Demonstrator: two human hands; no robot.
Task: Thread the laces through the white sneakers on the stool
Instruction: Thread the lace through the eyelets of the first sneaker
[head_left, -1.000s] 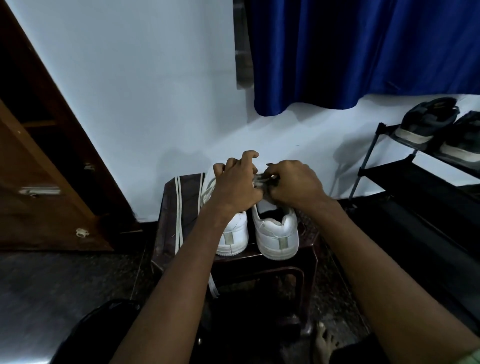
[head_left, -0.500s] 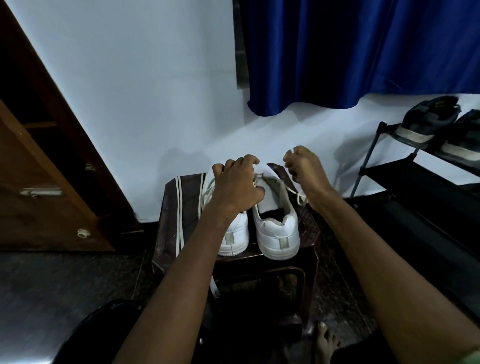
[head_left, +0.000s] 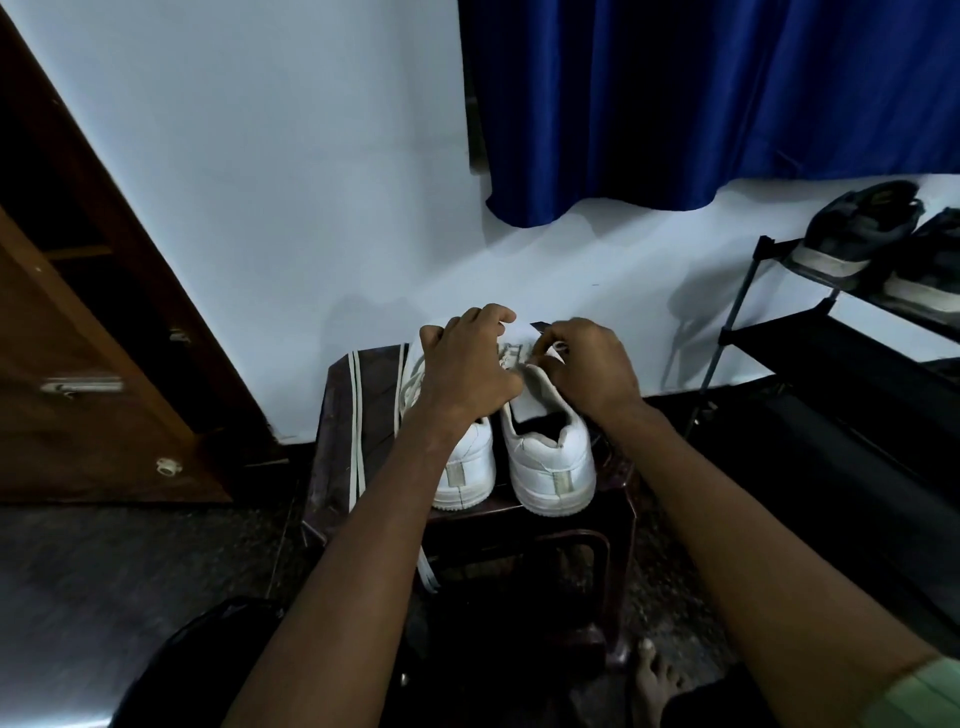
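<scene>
Brought the right hand (head_left: 587, 369) back in from its outward pull toward 2 o'clock half a second before, and set it close beside the left hand (head_left: 467, 369) over the eyelet rows of the right sneaker (head_left: 550, 457). Judged as one pass of lace drawn snug and the next eyelet taken up, so threading partway along and not finished. Pinched a pale loop of lace (head_left: 558, 347) in the curled right fingers (head_left: 545, 358) at the 12 o'clock end of the tongue. Kept the left fingers (head_left: 488, 317) curled over the front of the shoes, seemingly bracing them; could not tell what, if anything, lay gripped beneath. Found both white sneakers side by side on the dark stool (head_left: 332, 447), heels toward 6 o'clock and toes toward the wall at 12 o'clock, with the left sneaker (head_left: 467, 467) just beside its mate and partly hidden under the left forearm. Showed smooth white uppers, thick pale soles, a greyish tab at each heel, and a dark open collar on the right one. Left a spare lace (head_left: 353, 415) stretched flat along the stool's 9 o'clock side.
</scene>
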